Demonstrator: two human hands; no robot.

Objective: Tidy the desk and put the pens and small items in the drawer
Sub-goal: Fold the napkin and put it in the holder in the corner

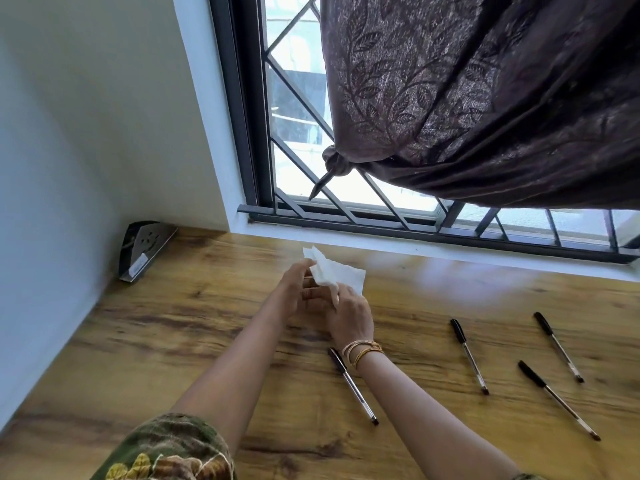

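Both of my hands hold a crumpled white tissue just above the wooden desk, near its far edge. My left hand pinches the tissue's left side, and my right hand grips its lower right part. Several black-capped pens lie loose on the desk. One pen lies partly under my right wrist. Another pen is to the right of it, and two more pens lie further right. No drawer is in view.
A dark metal wedge-shaped stand leans against the wall in the desk's far left corner. A barred window runs behind the desk, with a knotted brown curtain hanging above the right side.
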